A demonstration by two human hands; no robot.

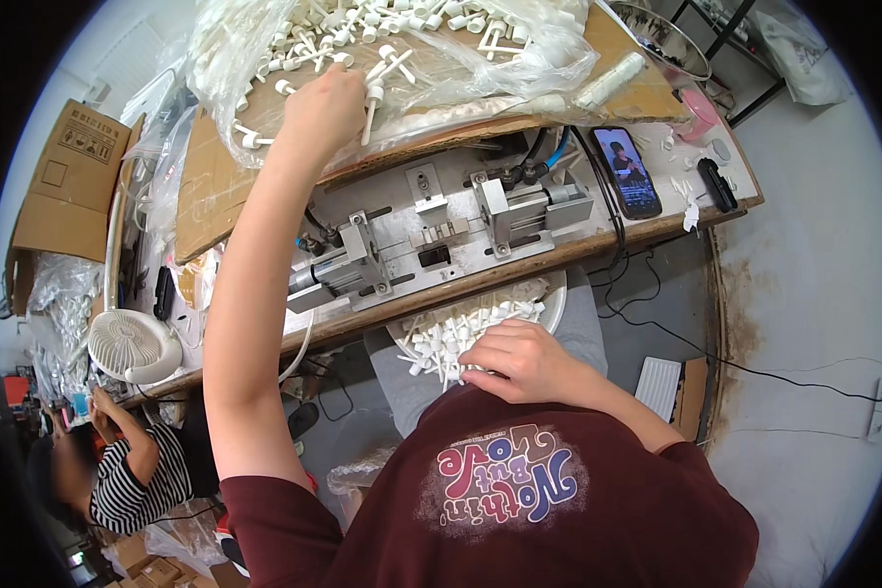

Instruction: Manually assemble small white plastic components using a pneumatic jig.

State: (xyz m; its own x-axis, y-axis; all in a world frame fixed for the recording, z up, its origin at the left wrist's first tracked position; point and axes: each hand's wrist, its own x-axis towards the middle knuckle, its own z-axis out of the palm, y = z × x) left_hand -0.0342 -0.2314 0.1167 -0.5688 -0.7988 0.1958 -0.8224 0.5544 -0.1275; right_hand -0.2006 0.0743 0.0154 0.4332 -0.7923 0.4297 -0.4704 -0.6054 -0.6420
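My left hand (325, 106) reaches up to the pile of small white plastic pump parts (402, 29) in a clear plastic bag at the back of the bench. Its fingers close on one white part with a thin tube (370, 110). My right hand (524, 360) rests curled on the white parts in a round metal bowl (557, 294) on my lap, below the bench edge. Between both hands sits a metal pneumatic press jig (431, 240) on the wooden bench.
A phone (627, 171) with a lit screen lies right of the jig, beside cables. Another metal bowl (671, 44) stands at the back right. A white fan (127, 345) and cardboard boxes (64, 181) are at left. A person in a striped shirt (127, 480) sits lower left.
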